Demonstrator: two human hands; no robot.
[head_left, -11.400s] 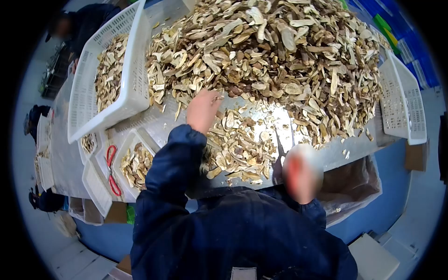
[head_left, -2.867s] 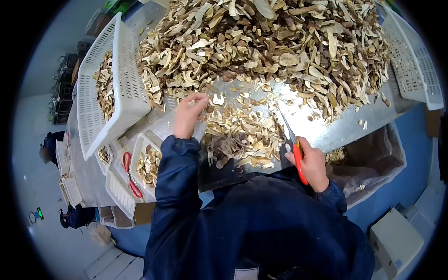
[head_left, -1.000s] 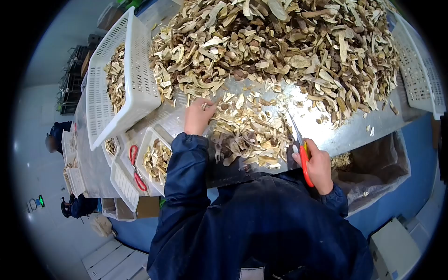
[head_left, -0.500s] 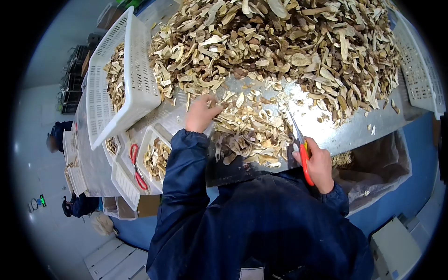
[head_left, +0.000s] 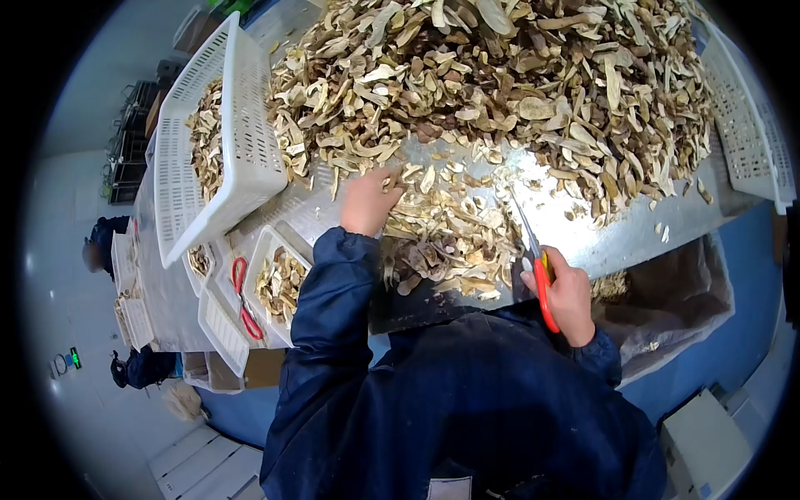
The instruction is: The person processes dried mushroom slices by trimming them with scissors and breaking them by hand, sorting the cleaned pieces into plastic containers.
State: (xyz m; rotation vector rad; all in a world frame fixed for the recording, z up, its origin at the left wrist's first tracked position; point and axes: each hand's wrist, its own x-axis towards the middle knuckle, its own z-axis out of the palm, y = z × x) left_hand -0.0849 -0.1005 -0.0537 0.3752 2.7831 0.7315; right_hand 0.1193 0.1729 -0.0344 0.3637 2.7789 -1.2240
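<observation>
My right hand (head_left: 569,298) is closed around the red handles of a pair of scissors (head_left: 544,293), whose metal blades point away over the steel table. To its left lies a small spread of sliced dried mushrooms (head_left: 454,225). At the upper left edge of that spread is my left hand (head_left: 368,202), slightly blurred. Its fingers curl in against the slices, and anything between the fingertips is hidden. Beyond both hands rises a large heap of dried mushroom slices (head_left: 500,83).
A tall white slotted basket (head_left: 258,158) with slices stands at left. Near it are a small white tray (head_left: 265,250) of slices and red-handled scissors (head_left: 242,292). Another basket (head_left: 746,117) stands far right. Below the table edge sits a lined bin (head_left: 692,308). Other people (head_left: 146,367) are at far left.
My left hand has shifted slightly to the right, and its fingers are drawn in closer together. My right hand and the scissors are almost where they were.
</observation>
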